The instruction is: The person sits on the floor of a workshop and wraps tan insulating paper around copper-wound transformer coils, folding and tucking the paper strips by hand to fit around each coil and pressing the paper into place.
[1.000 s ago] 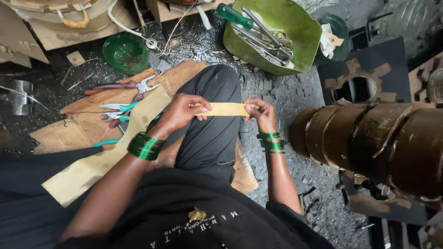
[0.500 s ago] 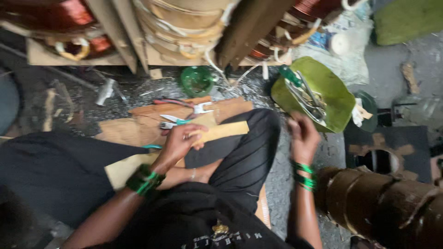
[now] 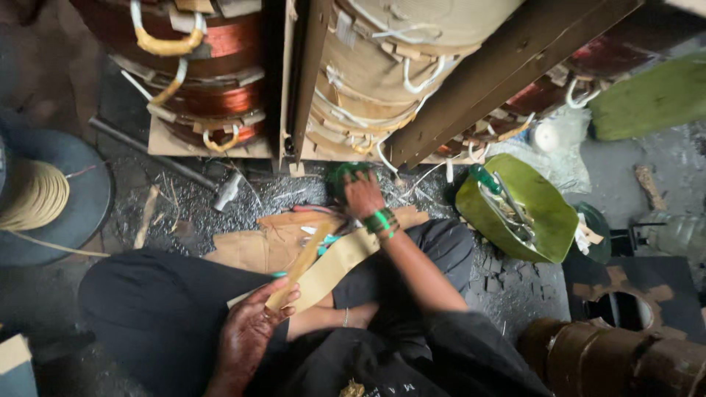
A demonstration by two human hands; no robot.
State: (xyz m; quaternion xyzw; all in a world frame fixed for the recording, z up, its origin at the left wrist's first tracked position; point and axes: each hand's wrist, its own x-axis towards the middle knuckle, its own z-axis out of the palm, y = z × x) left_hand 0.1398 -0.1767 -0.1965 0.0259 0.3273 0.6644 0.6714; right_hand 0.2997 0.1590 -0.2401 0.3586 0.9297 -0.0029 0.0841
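Large copper-wound coils (image 3: pixel 198 81) and paper-wrapped windings (image 3: pixel 382 73) up top, wooden beams across. Green basin (image 3: pixel 544 213) of tools at right on the gritty floor (image 3: pixel 184 198). Tan paper strip (image 3: pixel 298 268) pinched in left hand (image 3: pixel 250 331) over the lap. Right hand (image 3: pixel 362 195) stretched forward, closed over a small green bowl (image 3: pixel 340 176), mostly hiding it.

right hand (image 3: pixel 362 194) let go of the paper strip (image 3: pixel 299 266) and reached out to the green bowl (image 3: pixel 346 176), left hand (image 3: pixel 250 327) now holds the strip alone.
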